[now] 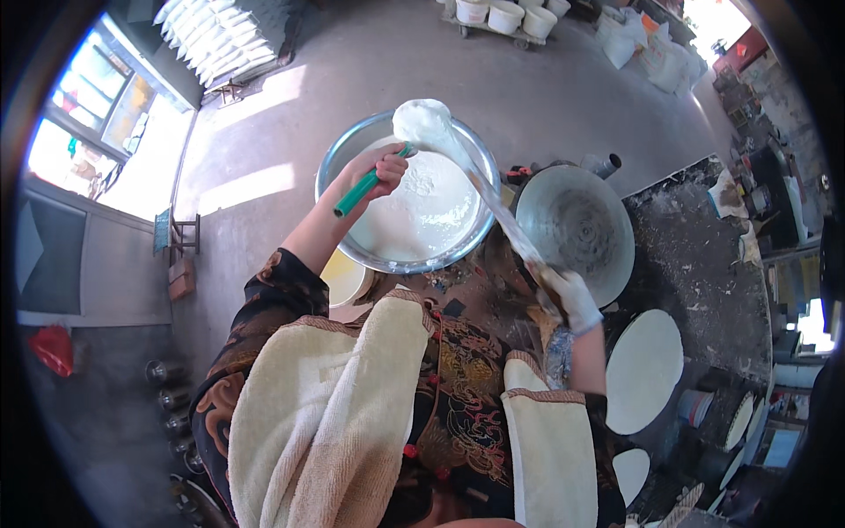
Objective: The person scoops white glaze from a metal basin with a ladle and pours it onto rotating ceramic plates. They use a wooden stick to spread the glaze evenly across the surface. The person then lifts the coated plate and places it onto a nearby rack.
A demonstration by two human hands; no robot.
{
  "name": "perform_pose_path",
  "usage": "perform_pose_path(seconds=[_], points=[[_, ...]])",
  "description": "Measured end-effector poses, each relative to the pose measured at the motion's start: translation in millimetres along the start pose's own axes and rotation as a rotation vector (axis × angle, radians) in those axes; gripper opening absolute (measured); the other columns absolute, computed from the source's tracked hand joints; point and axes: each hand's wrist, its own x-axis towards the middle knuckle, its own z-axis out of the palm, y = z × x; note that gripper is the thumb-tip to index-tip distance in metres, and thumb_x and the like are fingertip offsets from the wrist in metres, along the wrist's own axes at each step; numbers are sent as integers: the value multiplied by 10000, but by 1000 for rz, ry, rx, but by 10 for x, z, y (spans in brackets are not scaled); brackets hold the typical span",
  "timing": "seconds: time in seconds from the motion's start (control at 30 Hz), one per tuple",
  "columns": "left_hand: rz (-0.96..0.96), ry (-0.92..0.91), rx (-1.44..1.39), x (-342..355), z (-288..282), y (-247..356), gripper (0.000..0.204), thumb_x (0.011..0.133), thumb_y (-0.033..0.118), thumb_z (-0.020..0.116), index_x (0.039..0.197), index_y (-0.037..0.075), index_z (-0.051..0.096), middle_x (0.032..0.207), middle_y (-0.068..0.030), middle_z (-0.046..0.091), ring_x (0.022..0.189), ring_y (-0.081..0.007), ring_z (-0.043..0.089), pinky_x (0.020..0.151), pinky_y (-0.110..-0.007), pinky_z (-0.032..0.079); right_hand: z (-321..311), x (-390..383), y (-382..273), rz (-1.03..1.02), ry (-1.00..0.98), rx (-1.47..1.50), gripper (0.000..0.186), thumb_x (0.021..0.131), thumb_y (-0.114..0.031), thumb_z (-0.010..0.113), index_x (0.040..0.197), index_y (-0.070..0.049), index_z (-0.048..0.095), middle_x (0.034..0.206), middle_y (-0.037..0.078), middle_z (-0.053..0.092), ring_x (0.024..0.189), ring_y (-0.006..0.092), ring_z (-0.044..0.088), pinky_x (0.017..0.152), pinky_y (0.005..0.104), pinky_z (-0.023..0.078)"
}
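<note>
My left hand [381,167] grips a green-handled tool [352,196], whose short metal end touches or nearly touches the white-coated head [422,121] of a long ladle or paddle. My right hand [576,299], in what looks like a white glove, is closed around that long handle [515,231] at its lower end. Both tools are raised over a wide metal basin [326,189] of creamy white batter or paste [418,211]. A large shallow round metal pan [576,238] stands to the right of the basin.
A pale bucket [348,286] is below the basin. White discs [642,370] are at lower right. Stacked sacks [202,40], a cart of white tubs [502,22] and bags [656,57] are at the back. A small chair [183,231] stands left by the glazed doorway.
</note>
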Motion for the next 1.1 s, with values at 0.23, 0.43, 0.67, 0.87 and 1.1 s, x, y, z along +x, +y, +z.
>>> perform_pose_path(seconds=[0.23, 0.43, 0.67, 0.87, 1.1], points=[[-179, 258, 508, 441, 52, -383, 175, 1028, 232, 371, 981, 80, 443, 553, 71, 333, 380, -7, 318, 289, -140, 282, -155, -64, 252, -436, 388, -278, 384, 868, -185, 616, 1211, -11, 610, 1008, 102, 665, 836, 141, 599, 728, 268, 460], [-450, 33, 363, 1125, 550, -885, 177, 1014, 221, 417, 909, 79, 424, 563, 61, 360, 378, -19, 326, 289, -153, 301, -196, -895, 1302, -228, 1048, -1057, 468, 836, -299, 630, 1292, -228, 556, 931, 177, 608, 884, 359, 597, 763, 433, 486], [-540, -59, 724, 1944, 1130, -1989, 176, 1002, 271, 446, 928, 115, 413, 568, 67, 365, 377, -16, 318, 306, -154, 257, -304, -1456, 2023, 315, 969, 440, 287, 894, -290, 607, 997, -26, 652, 789, 70, 644, 538, 170, 618, 454, 282, 480], [-725, -52, 612, 2725, 958, -3012, 399, 1008, 307, 428, 658, 126, 367, 511, 67, 334, 375, -34, 335, 306, -178, 269, -506, -722, 1985, -164, 631, 1181, 382, 940, -385, 532, 962, -8, 588, 663, 87, 585, 428, 159, 514, 356, 254, 389], [-517, 12, 884, 3436, 779, -3492, 222, 970, 271, 491, 820, 108, 468, 561, 37, 397, 388, -60, 369, 347, -219, 324, -1031, -586, 2174, -148, 713, 1102, 319, 953, -352, 529, 872, -47, 579, 624, 48, 550, 419, 120, 457, 357, 239, 321]])
